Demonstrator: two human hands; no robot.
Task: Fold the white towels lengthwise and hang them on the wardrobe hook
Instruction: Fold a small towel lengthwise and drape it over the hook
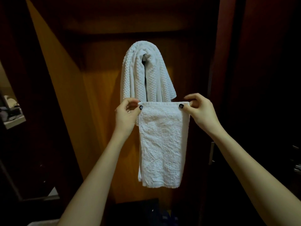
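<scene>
The folded towel [160,144], judged light and limp, is pinched at its top corners by left hand [126,115] and right hand [201,111].

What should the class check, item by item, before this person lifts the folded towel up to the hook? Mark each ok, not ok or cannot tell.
1. Left hand has a grip on the folded towel at its top corner: ok.
2. Right hand pinches the other top corner: ok.
3. Top edge held level and taut: ok.
4. Towel folded into a narrow strip, layers roughly aligned: ok, though the bottom edge is slightly uneven.
5. Room on the hook: cannot tell; the waffle towel already draped there covers most of it.
6. Hung towel secure: cannot tell.
</scene>
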